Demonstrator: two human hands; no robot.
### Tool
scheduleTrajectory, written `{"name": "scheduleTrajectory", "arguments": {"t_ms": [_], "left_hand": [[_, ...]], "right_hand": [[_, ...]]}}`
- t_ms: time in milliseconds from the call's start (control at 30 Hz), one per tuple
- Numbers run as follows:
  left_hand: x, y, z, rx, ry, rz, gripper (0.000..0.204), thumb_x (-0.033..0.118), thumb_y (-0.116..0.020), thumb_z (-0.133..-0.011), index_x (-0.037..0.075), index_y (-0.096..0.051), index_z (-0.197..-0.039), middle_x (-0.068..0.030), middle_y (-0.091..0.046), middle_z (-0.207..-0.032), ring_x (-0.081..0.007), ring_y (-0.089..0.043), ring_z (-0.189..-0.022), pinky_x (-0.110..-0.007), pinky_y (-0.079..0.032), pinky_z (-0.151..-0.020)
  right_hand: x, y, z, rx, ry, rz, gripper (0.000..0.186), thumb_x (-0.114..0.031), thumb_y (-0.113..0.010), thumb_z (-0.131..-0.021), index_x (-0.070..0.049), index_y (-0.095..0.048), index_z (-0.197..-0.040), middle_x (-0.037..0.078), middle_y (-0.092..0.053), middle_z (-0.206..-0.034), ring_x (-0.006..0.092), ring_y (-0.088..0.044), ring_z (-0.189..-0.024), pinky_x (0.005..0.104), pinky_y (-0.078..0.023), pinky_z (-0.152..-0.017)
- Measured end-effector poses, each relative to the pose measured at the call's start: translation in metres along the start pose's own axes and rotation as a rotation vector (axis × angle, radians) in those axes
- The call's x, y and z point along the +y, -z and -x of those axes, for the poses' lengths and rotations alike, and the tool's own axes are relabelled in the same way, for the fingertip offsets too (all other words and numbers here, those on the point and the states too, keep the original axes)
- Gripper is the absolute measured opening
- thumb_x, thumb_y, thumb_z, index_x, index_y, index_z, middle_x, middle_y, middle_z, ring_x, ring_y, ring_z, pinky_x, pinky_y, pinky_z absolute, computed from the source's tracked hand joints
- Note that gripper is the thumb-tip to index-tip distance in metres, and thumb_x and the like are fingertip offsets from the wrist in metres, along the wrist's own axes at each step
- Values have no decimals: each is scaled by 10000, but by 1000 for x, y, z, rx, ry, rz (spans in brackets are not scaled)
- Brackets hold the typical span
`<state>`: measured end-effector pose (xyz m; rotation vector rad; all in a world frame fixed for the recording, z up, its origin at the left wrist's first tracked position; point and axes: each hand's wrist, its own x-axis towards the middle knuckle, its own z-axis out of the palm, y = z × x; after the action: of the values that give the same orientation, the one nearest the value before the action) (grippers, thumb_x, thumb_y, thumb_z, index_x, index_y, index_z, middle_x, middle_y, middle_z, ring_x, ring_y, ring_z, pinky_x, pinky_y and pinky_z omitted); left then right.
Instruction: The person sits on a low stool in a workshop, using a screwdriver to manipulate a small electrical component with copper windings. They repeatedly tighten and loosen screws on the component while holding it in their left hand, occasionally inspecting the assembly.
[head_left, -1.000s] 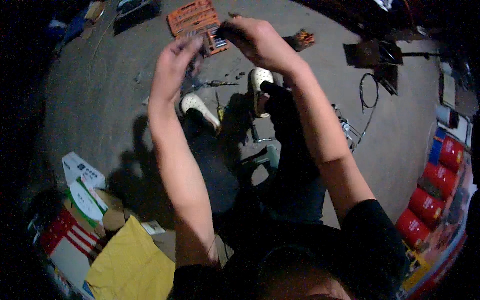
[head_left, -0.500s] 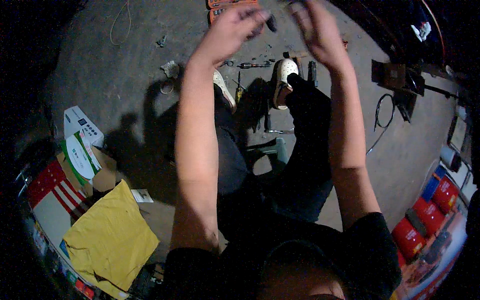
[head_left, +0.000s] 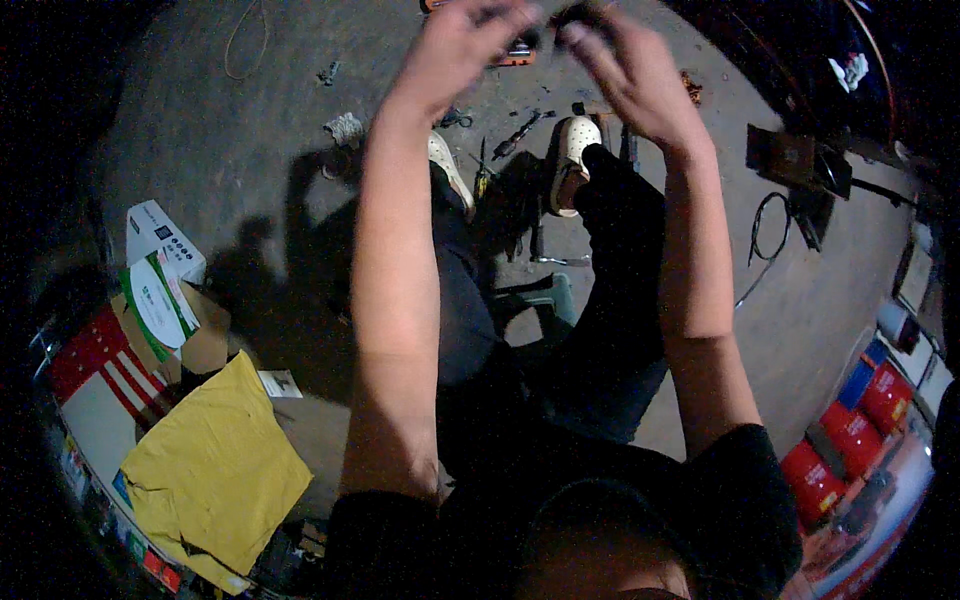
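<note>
Both my hands are raised at the top of the view, their fingertips close together and blurred. My left hand (head_left: pixel 455 60) is curled, its thumb and fingers bent round something dark that I cannot make out. Opposite it, my right hand (head_left: pixel 625 75) bends its fingers around another dark, smeared shape at the upper edge. Behind the left fingers shows part of an orange tool case (head_left: pixel 517 60). Below the hands, a dark ratchet-like tool (head_left: pixel 517 135) lies slanted on the floor between my cream clogs (head_left: pixel 577 145). A yellow-handled screwdriver (head_left: pixel 482 180) lies nearer.
A metal-ended hand tool (head_left: pixel 562 261) and a grey-green stool (head_left: pixel 550 295) are between my legs. At left are a white box (head_left: pixel 160 240) and a yellow cloth (head_left: pixel 220 470). A black cable (head_left: pixel 770 225) lies at right, with red containers (head_left: pixel 850 430) farther down.
The ratchet-like tool on the floor has turned from level to slanted. My hands have shifted slightly, the right one inward. More orange now shows below the left fingertips.
</note>
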<state>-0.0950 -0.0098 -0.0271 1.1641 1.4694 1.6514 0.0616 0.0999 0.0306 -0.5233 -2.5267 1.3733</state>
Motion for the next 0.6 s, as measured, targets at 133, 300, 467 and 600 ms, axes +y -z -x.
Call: {"name": "scheduleTrajectory", "arguments": {"t_ms": [133, 300, 467, 600], "left_hand": [[37, 4, 3, 49, 292, 285, 172, 183, -575, -859, 29, -648, -838, 9, -618, -760, -75, -569, -701, -230, -461, -641], [3, -19, 2, -296, 166, -163, 341, 354, -585, -840, 59, -632, -1004, -51, -637, -884, -134, -572, -817, -293, -455, -725], [12, -4, -4, -209, 202, 88, 208, 237, -585, -848, 42, -642, -892, -12, -629, -794, -96, -570, -724, -249, -457, -658], [36, -6, 1, -57, 146, 160, 151, 191, -604, -840, 46, -645, -835, 11, -617, -752, -70, -560, -659, -217, -447, -606]], "right_hand": [[-19, 9, 22, 21, -48, -1073, 358, -291, -413, -932, 26, -504, -1073, 149, -590, -986, 273, -549, -893, 341, -418, -796], [-7, 11, 5, 436, 126, -846, 408, -341, -400, -926, -1, -534, -1107, 133, -582, -1066, 262, -536, -992, 354, -395, -882], [13, -14, -1, 120, 53, 199, 362, -306, -405, -928, 19, -524, -1036, 165, -594, -941, 251, -562, -846, 304, -422, -756], [22, -8, 16, 274, -165, -911, 400, -361, -432, -909, -6, -557, -1043, 131, -592, -1021, 221, -565, -897, 324, -425, -806]]}}
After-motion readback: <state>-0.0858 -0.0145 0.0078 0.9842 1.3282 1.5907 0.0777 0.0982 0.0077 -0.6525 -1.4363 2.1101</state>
